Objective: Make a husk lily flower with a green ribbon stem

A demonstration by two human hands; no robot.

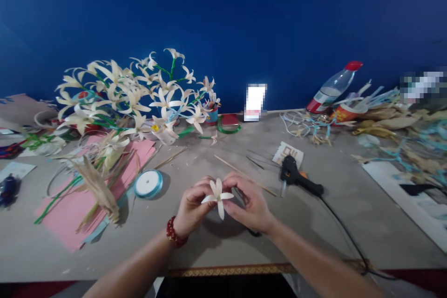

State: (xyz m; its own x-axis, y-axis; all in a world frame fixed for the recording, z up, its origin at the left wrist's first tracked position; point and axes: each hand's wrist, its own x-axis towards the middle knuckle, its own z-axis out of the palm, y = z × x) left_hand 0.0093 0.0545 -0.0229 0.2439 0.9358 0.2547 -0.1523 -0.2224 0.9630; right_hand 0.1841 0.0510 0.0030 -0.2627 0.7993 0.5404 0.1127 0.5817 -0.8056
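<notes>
A small cream-white artificial flower (219, 197) with narrow, pointed petals is held over the front middle of the table, its face turned up. My left hand (192, 207) is closed round its left side, thumb and fingers pinching near the base. From the right, my right hand (252, 205) is closed on the flower too, with thumb and fingertips at a petal. The flower's underside and any stem are hidden by the fingers. Beneath my right hand shows part of a dark object (254, 233), mostly covered.
To the right lies a black glue gun (296, 174) with its cord trailing to the front edge. A thin stick (244, 174) lies behind my hands. On the left are a ribbon spool (148, 183), pink paper (63, 216) and dried husks (96, 186). Finished-looking flowers (134, 98) stand behind.
</notes>
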